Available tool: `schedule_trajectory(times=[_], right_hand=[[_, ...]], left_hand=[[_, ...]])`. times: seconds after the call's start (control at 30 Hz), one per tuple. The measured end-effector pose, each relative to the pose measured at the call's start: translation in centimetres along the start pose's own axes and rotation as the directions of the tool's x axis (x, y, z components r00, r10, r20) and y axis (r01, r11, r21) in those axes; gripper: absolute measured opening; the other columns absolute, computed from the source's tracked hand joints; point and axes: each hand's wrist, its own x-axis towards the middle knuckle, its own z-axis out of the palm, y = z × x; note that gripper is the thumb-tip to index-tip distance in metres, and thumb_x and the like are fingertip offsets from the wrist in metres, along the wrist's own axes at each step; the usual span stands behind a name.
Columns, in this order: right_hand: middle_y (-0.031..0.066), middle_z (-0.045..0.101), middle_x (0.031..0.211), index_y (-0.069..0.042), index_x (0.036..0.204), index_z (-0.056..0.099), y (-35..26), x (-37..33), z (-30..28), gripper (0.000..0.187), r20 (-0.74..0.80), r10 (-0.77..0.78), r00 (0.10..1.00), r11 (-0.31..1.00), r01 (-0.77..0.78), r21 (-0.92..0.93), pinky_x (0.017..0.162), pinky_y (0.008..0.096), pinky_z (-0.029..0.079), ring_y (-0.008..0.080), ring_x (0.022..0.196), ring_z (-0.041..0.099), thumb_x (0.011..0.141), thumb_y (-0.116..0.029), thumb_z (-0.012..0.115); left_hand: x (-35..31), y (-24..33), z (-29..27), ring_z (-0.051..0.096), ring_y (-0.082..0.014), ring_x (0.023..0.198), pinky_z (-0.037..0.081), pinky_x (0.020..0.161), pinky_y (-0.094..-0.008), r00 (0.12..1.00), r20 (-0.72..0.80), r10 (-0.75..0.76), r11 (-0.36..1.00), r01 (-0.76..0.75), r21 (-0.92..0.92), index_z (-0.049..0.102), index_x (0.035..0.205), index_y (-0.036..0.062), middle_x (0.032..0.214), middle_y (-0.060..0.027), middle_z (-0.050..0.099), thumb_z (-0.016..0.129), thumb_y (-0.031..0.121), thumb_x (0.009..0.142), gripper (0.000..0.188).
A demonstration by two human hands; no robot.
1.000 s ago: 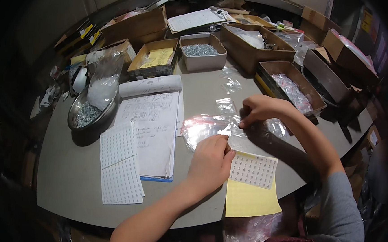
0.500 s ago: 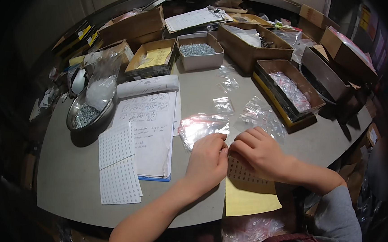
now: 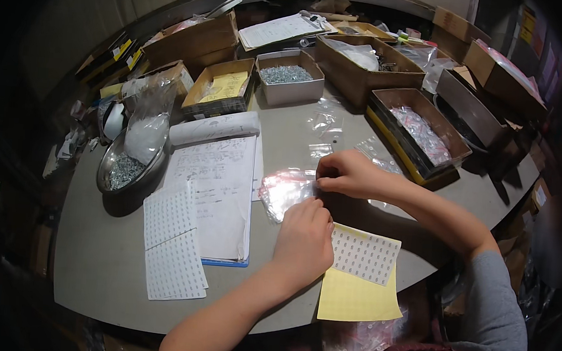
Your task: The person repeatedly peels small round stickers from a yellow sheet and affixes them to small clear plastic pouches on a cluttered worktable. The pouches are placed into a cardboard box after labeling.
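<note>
A pile of small clear plastic bags (image 3: pixel 283 192) lies at the middle of the grey round table (image 3: pixel 92 260). My left hand (image 3: pixel 304 241) rests knuckles up at the pile's near right edge, its fingertips touching the bags. My right hand (image 3: pixel 348 174) sits just beyond, fingers curled and pinching the pile's right edge. A white sheet of small labels (image 3: pixel 367 254) on a yellow backing sheet (image 3: pixel 354 298) lies right beside my left hand. What the fingers pinch is hidden.
An open notepad (image 3: pixel 218 191) and two label sheets (image 3: pixel 172 246) lie left of the hands. A metal bowl with small screws (image 3: pixel 122 167) stands further left. Cardboard boxes of parts (image 3: pixel 421 130) ring the far and right side. Loose clear bags (image 3: pixel 327 123) lie beyond.
My right hand came back from the far right side, dropped toward the label sheet, then rose to the bag pile's right edge. My left hand stayed near the pile.
</note>
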Motion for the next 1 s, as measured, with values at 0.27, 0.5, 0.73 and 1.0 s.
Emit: schedule_trajectory(times=[0.27, 0.5, 0.73, 1.0], right_hand=[[0.0177, 0.069, 0.076, 0.003, 0.087, 0.073, 2.3, 1.5, -4.1, 0.061, 0.229, 0.359, 0.905, 0.916, -0.296, -0.27, 0.068, 0.0404, 0.05, 0.0289, 0.076, 0.068, 0.079, -0.057, 0.083], [0.0061, 0.067, 0.083, -0.001, 0.102, 0.067, 1.7, -7.4, -4.4, 0.038, 0.078, 0.14, 0.987, 0.951, -0.156, 0.268, 0.069, 0.0334, 0.049, 0.0137, 0.077, 0.061, 0.093, -0.037, 0.077], [0.0128, 0.07, 0.107, -0.001, 0.124, 0.061, -1.3, -14.4, -0.7, 0.035, -0.182, 0.048, 0.982, 0.961, 0.005, 0.276, 0.082, 0.0351, 0.056, 0.0209, 0.095, 0.069, 0.096, -0.019, 0.074], [0.0154, 0.069, 0.105, -0.001, 0.123, 0.063, -0.8, -12.9, -0.1, 0.03, -0.011, -0.028, 1.0, 0.973, 0.03, 0.229, 0.085, 0.0368, 0.054, 0.0252, 0.097, 0.07, 0.094, 0.002, 0.061]], left_hand=[[0.0, -0.1, 0.9, 0.056, -0.0415, 0.125, 0.041, 0.109, -0.0513, 0.985, -0.154, 0.078, 0.997, -0.081, -0.012, 0.061, 0.101, -0.006, 0.125, -0.0249, 0.063, 0.061, 0.002, 0.089, 0.015], [0.3, 1.3, -1.3, 0.062, -0.0386, 0.107, 0.046, 0.098, -0.0497, 0.975, -0.186, -0.12, 0.975, 0.081, -0.206, 0.06, 0.1, -0.0039, 0.114, -0.0211, 0.067, 0.058, 0.002, 0.092, 0.01], [0.4, 0.8, -1.2, 0.064, -0.0377, 0.104, 0.05, 0.091, -0.0464, 0.964, -0.198, -0.175, 0.93, 0.096, -0.354, 0.063, 0.107, -0.0012, 0.111, -0.02, 0.068, 0.061, 0.009, 0.097, 0.014], [0.6, 1.5, -2.2, 0.07, -0.0326, 0.083, 0.055, 0.077, -0.0396, 0.993, -0.067, -0.093, 0.867, 0.047, -0.496, 0.069, 0.105, -0.0002, 0.097, -0.0184, 0.072, 0.071, 0.02, 0.096, 0.022]])
